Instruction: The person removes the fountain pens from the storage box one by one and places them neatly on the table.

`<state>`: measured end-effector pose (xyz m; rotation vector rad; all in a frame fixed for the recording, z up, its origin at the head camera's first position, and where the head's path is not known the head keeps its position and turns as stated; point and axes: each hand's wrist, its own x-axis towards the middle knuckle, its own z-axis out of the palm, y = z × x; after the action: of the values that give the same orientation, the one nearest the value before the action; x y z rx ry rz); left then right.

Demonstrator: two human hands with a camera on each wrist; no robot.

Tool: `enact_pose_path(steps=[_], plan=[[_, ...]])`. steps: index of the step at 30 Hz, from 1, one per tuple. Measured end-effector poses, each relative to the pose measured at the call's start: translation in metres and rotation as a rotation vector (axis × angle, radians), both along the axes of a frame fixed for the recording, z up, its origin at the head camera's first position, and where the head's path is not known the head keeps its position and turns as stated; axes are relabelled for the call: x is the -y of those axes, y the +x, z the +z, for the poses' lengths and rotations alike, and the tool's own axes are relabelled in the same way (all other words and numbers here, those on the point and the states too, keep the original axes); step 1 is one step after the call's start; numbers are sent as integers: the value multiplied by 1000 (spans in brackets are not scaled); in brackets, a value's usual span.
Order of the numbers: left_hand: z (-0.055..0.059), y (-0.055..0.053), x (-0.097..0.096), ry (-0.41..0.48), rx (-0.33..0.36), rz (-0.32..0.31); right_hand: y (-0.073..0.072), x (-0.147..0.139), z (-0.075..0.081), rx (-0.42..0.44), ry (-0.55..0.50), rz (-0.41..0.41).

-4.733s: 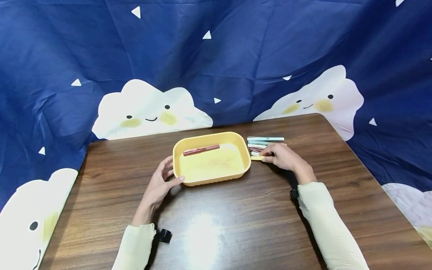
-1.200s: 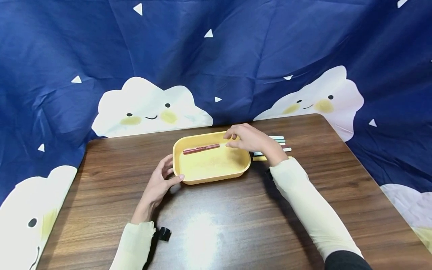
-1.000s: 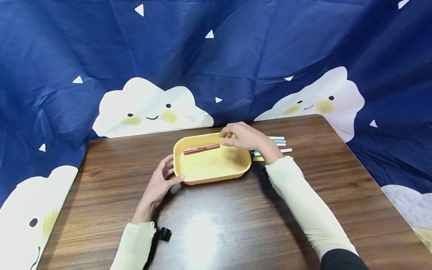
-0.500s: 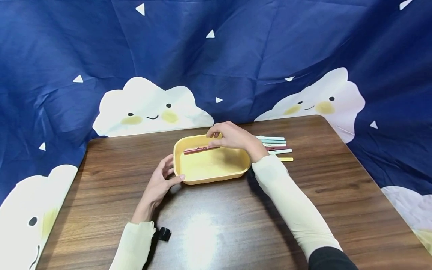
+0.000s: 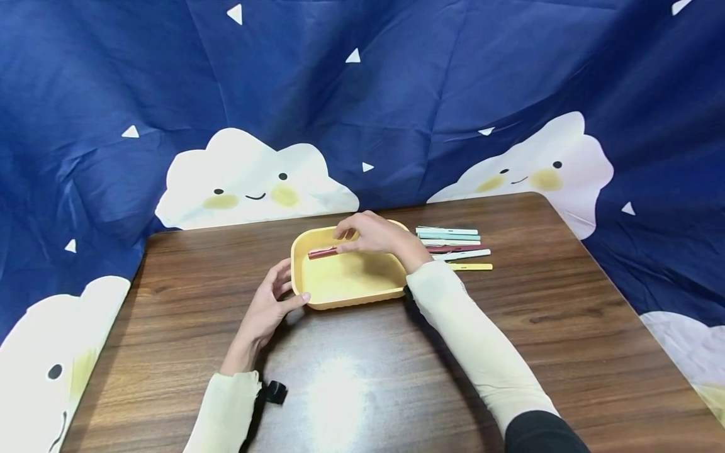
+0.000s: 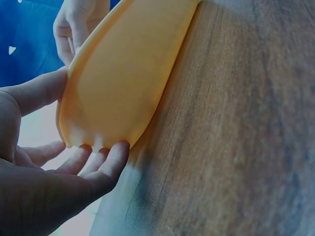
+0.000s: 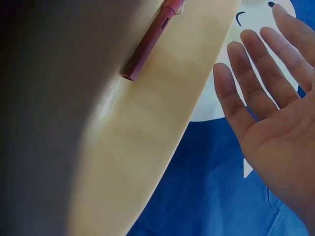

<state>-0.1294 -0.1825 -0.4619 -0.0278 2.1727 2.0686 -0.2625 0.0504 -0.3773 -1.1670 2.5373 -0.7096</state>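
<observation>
A shallow yellow tray (image 5: 351,277) stands on the wooden table, with one dark red pen (image 5: 321,253) lying inside near its back wall. My left hand (image 5: 265,309) holds the tray's left end. In the left wrist view, its thumb is on the rim and its fingertips press the outer wall of the tray (image 6: 113,83). My right hand (image 5: 370,233) is over the tray, above the pen, and hides the pen's right part in the head view. Seen from the right wrist, the hand (image 7: 280,113) has loosely extended fingers with nothing in them, apart from the pen (image 7: 147,49).
Right of the tray several pens lie side by side on the table (image 5: 566,302), among them a white pen (image 5: 453,231), another dark red pen (image 5: 461,249) and a yellow pen (image 5: 472,267). A blue curtain (image 5: 396,94) with clouds hangs behind the table.
My right hand has left the row of pens on the right and moved leftward over the tray, to above the red pen. My left hand and the tray have stayed in place.
</observation>
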Motion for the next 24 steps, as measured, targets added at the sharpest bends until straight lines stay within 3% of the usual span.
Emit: enact_pose_path(steps=[12,24], plan=[[0,0,0,-12,3,-1,9,24,-8,-14,48,3],[-1,-1,0,-12,-6,-11,15,40,-28,12,49,-75]])
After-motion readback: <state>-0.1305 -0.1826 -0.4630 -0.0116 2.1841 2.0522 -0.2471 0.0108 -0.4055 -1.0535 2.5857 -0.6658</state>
